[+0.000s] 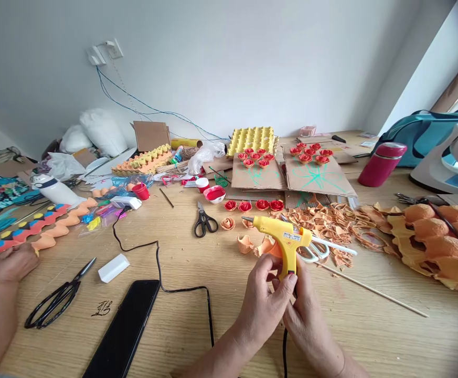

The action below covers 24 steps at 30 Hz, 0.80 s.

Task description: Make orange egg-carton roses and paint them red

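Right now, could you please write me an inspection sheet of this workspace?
Surface: wooden table, crowded toward the wall.
Work items: yellow glue gun, in hand; orange cups and red flowers beyond it.
Clutter: orange scraps, black-handled scissors, phone.
Hands: left hand and right hand both at the glue gun's handle.
Cables: black cord crosses the table; blue wires run along the wall.
Surroundings: another person's hand at left, by a painted carton strip; pink bottle at right.

Wooden table (181,325), orange carton cups (245,244), carton scraps (319,223), black phone (124,331), white block (113,268)
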Available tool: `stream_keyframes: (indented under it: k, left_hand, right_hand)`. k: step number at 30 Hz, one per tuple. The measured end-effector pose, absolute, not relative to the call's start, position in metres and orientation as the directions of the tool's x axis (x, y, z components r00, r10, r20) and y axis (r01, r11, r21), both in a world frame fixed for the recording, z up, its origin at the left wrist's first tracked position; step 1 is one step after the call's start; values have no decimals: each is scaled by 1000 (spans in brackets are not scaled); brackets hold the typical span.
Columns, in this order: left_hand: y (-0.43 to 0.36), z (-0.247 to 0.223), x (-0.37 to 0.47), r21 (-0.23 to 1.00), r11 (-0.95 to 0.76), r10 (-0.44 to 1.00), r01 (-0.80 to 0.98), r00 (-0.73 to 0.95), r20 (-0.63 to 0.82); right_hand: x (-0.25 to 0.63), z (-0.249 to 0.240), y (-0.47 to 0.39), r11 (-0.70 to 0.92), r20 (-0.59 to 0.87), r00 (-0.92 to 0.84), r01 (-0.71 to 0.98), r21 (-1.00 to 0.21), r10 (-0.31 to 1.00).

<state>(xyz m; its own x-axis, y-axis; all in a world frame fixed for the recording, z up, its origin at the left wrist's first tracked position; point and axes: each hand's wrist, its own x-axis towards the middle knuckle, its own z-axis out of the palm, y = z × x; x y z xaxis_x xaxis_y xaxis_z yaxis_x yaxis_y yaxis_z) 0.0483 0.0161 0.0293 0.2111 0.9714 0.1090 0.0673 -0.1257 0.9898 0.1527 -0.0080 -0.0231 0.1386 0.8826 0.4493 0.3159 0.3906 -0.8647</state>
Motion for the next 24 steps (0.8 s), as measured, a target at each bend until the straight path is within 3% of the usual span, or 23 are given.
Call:
stream_keyframes:
  k: [8,12,14,18,24]
  left_hand:
    - [12,23,47,994,-102,976,35,196,93]
    - [18,33,29,990,-83,978,-117,181,104]
    - [31,40,10,988,-69,993,-140,86,81]
    - [72,43,-40,989,-75,960,-129,-277,37]
    - [116,19,-91,992,61,899,-107,-426,-101]
  right_hand:
    - [150,-28,-9,407,469,116,345,-846,876]
    - [149,-18,-13,453,504,42,379,-807,863]
    - [150,-13,-14,488,529,-14,406,-773,849]
    - [154,-9,-15,509,531,-79,433,-744,844]
    - [153,-10,-21,606,549,-264,436,-665,793]
